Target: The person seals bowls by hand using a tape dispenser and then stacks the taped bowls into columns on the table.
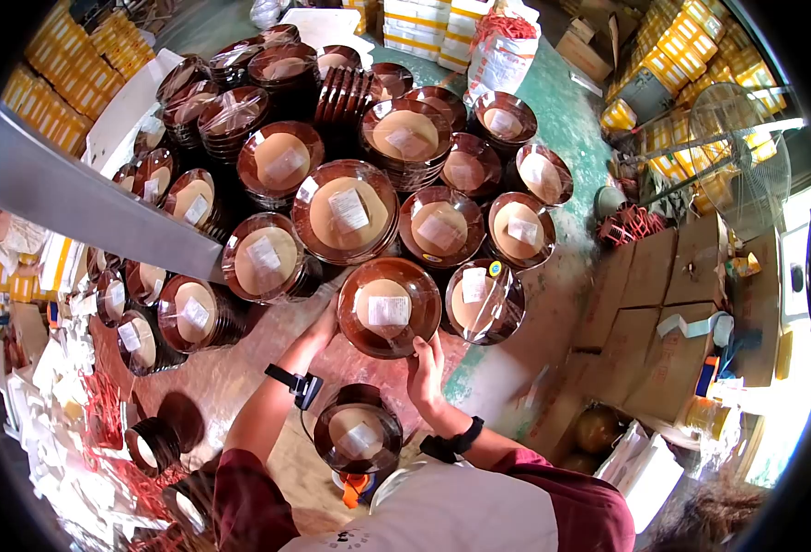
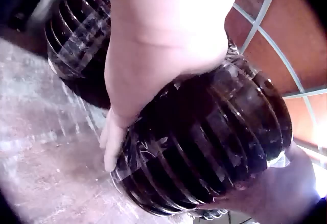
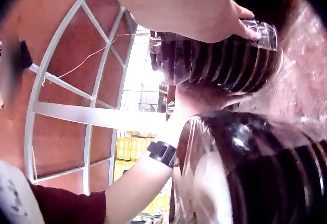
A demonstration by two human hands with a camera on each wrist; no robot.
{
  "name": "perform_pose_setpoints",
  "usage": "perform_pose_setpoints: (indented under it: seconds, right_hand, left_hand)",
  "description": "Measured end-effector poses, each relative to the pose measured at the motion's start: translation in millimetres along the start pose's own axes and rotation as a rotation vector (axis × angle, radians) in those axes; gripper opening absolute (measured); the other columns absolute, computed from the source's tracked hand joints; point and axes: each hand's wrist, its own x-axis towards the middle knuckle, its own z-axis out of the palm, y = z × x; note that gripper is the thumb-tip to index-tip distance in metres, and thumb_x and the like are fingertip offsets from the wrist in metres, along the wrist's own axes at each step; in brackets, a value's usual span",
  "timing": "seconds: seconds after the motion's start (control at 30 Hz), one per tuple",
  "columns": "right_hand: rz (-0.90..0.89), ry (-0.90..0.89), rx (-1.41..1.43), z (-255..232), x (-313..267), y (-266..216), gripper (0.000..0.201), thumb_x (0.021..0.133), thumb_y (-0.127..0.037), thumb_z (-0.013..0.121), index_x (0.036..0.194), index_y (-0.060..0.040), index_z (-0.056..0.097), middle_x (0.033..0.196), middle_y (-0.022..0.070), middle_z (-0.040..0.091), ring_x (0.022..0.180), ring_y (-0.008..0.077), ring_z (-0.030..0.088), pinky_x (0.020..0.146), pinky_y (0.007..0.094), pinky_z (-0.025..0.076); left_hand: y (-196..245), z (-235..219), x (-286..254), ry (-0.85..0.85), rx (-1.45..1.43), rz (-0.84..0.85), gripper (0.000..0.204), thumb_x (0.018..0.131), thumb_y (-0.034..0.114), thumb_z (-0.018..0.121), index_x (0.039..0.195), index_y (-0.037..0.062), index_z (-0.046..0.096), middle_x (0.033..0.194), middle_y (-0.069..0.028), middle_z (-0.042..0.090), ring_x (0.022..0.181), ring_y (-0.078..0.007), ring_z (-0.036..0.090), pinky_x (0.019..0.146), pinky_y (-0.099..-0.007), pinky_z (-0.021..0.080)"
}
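Observation:
Between both hands is a plastic-wrapped stack of dark brown bowls (image 1: 388,308), its top bowl tan inside with a white label. The left hand (image 1: 325,324) lies along its left side, and in the left wrist view that hand (image 2: 153,76) has its fingers round the ribbed stack (image 2: 204,137). On the opposite side is the right hand (image 1: 427,373); the right wrist view shows this hand (image 3: 199,14) curving over the wrapped stack (image 3: 219,63). Another wrapped stack (image 1: 358,437) stands close to the person's body, below the held one.
Many wrapped bowl stacks (image 1: 346,212) crowd the floor ahead. A grey metal post (image 1: 102,198) crosses the left side. Cardboard boxes (image 1: 640,359) and a fan (image 1: 732,138) are on the right. White boxes (image 1: 415,32) and a white sack (image 1: 502,60) stand at the back.

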Motion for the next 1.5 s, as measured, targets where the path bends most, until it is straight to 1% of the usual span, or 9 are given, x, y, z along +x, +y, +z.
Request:
perform_pose_setpoints:
  seconds: [0.3, 0.37, 0.63, 0.7, 0.97, 1.07, 1.13, 1.27, 1.5]
  right_hand:
    - [0.047, 0.153, 0.173, 11, -9, -4, 0.064, 0.099, -0.01, 0.058, 0.154, -0.0063, 0.024, 0.154, 0.009, 0.036, 0.14, 0.0213, 0.036, 0.117, 0.0363, 0.028]
    - [0.016, 0.131, 0.008, -5, -5, 12, 0.071, 0.096, -0.029, 0.066, 0.153, -0.0153, 0.025, 0.149, 0.0032, 0.039, 0.136, 0.0204, 0.039, 0.112, 0.0415, 0.036]
    - [-0.032, 0.12, -0.065, -3, -10, 10, 0.062, 0.096, -0.029, 0.067, 0.147, -0.0122, 0.036, 0.146, 0.0035, 0.042, 0.13, 0.0196, 0.044, 0.107, 0.0423, 0.041]
    - [-0.046, 0.128, -0.077, -3, -17, 11, 0.061, 0.096, -0.029, 0.067, 0.146, -0.0117, 0.037, 0.145, 0.003, 0.042, 0.129, 0.0192, 0.045, 0.107, 0.0424, 0.042]
    - [-0.023, 0.051, -0.223, -19, -15, 12, 0.057, 0.1, -0.031, 0.061, 0.145, -0.0091, 0.033, 0.14, 0.0058, 0.044, 0.122, 0.0218, 0.051, 0.106, 0.0447, 0.044]
    - [0.155, -0.006, -0.432, -53, -29, 6, 0.059, 0.103, -0.042, 0.053, 0.146, -0.0052, 0.034, 0.144, 0.0128, 0.042, 0.126, 0.0298, 0.053, 0.103, 0.0452, 0.047]
    - [0.486, -0.235, -0.552, -75, -45, -10, 0.068, 0.103, -0.05, 0.047, 0.151, -0.005, 0.029, 0.15, 0.0133, 0.039, 0.133, 0.0308, 0.047, 0.103, 0.0442, 0.046]
    - [0.773, -0.63, -0.721, -86, -78, 3, 0.065, 0.105, -0.045, 0.045, 0.157, -0.0147, 0.021, 0.154, 0.0078, 0.035, 0.137, 0.0252, 0.042, 0.105, 0.0443, 0.044]
    - [0.456, -0.779, -0.696, -69, -74, 31, 0.061, 0.101, -0.024, 0.056, 0.151, -0.0003, 0.031, 0.149, 0.0131, 0.042, 0.139, 0.0252, 0.038, 0.117, 0.0377, 0.026]
  left_hand:
    - [29, 23, 16, 0.07, -0.095, -0.047, 0.063, 0.108, 0.049, 0.023, 0.15, 0.0045, 0.039, 0.151, -0.0118, 0.045, 0.14, -0.0241, 0.04, 0.117, -0.0396, 0.03]
    - [19, 18, 20, -0.006, -0.117, 0.032, 0.068, 0.107, 0.055, 0.025, 0.151, 0.0052, 0.038, 0.151, -0.0123, 0.045, 0.14, -0.0257, 0.04, 0.117, -0.0411, 0.031]
    - [55, 47, -25, 0.021, -0.129, -0.077, 0.07, 0.106, 0.058, 0.022, 0.156, 0.0098, 0.028, 0.159, -0.0101, 0.032, 0.144, -0.0241, 0.032, 0.119, -0.041, 0.028]
    - [15, 24, 10, -0.16, -0.198, 0.08, 0.069, 0.107, 0.055, 0.02, 0.157, 0.0092, 0.024, 0.161, -0.0083, 0.028, 0.146, -0.0224, 0.029, 0.121, -0.0394, 0.025]
    - [-16, -13, 25, 0.047, 0.277, 0.097, 0.066, 0.104, 0.055, 0.038, 0.148, 0.0057, 0.044, 0.15, -0.0112, 0.046, 0.132, -0.0237, 0.048, 0.112, -0.0384, 0.038]
    - [15, -20, -48, 0.099, 0.51, 0.057, 0.075, 0.1, 0.064, 0.037, 0.146, 0.0042, 0.045, 0.149, -0.0193, 0.047, 0.129, -0.0317, 0.051, 0.111, -0.044, 0.038]
    - [68, -13, -122, 0.181, 0.714, -0.232, 0.074, 0.1, 0.064, 0.039, 0.142, 0.0046, 0.048, 0.142, -0.0176, 0.053, 0.126, -0.0304, 0.054, 0.105, -0.0512, 0.043]
    - [48, -27, -201, 0.161, 0.616, -0.287, 0.075, 0.1, 0.065, 0.035, 0.141, 0.0035, 0.049, 0.14, -0.0167, 0.054, 0.125, -0.0312, 0.054, 0.104, -0.052, 0.044]
    - [-98, 26, -246, 0.413, -0.207, -0.414, 0.068, 0.096, 0.062, 0.051, 0.145, 0.015, 0.051, 0.137, -0.0074, 0.06, 0.115, -0.0236, 0.06, 0.094, -0.0394, 0.05]
